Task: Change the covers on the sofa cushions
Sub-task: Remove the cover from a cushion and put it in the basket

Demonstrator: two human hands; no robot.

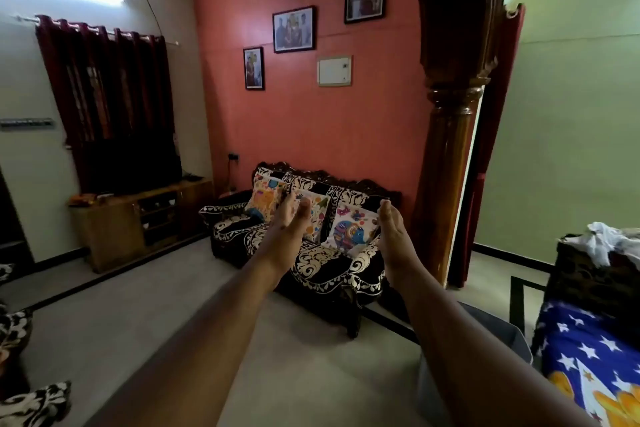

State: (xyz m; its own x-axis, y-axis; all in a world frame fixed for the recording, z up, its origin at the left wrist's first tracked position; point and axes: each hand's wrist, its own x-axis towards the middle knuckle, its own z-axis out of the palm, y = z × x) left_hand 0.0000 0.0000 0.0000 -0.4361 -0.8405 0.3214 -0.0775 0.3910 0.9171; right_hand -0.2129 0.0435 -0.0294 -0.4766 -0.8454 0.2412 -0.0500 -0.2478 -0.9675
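Both bare arms of the person reach straight forward from the bottom of the view, nearly parallel, toward the far side of the room. The left hand (pixel 289 222) is held with its fingers straight and close together, pointing up and forward, the palm turned inward to the other hand. The right hand (pixel 393 229) is in the same pose, its fingers straight and together, the palm facing the left one. The two hands are apart and do not touch each other, and neither of them holds anything.

The sofa (pixel 313 258) stands behind the hands, against the salmon-coloured wall (pixel 346 135). It is dark with a white floral pattern and a carved dark back. Three cushions lean upright on its seat against the backrest. The left cushion (pixel 265 196) has a colourful print on a light cover. The middle cushion (pixel 317 215) is partly hidden by the left hand. The right cushion (pixel 349 230) shows a bright elephant figure and sits between the two hands in the view. The hands are well apart from the sofa; they only overlap it in the picture.

On the left is a wooden cabinet (pixel 138 218) under a dark red curtain (pixel 107 94). A carved wooden pillar (pixel 450 149) rises beside the sofa on the right. At the lower right corner lies a blue cloth with white stars (pixel 585 347).
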